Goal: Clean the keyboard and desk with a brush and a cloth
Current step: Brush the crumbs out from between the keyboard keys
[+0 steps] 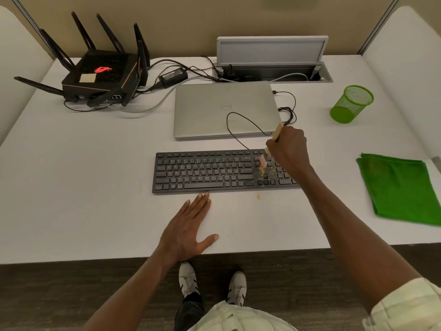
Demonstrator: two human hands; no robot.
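Head view: right hand (287, 149) grips brush (276, 133), bristles seemingly touching keyboard (205, 172).

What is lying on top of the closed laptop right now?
Only a loop of thin black cable lies across the lid of the laptop. The right hand, its grip closed on the brush, covers the cable's path near the lid's front right corner.

laptop (214, 111) lid: "DELL" logo, seen inverted | router (100, 77): red emblem, seemingly ROG | keyboard (205, 172) legends: unreadable

brush (274, 139) mostly hidden in right hand (287, 149), bristles blurred, cloth (401, 187) cut by right edge
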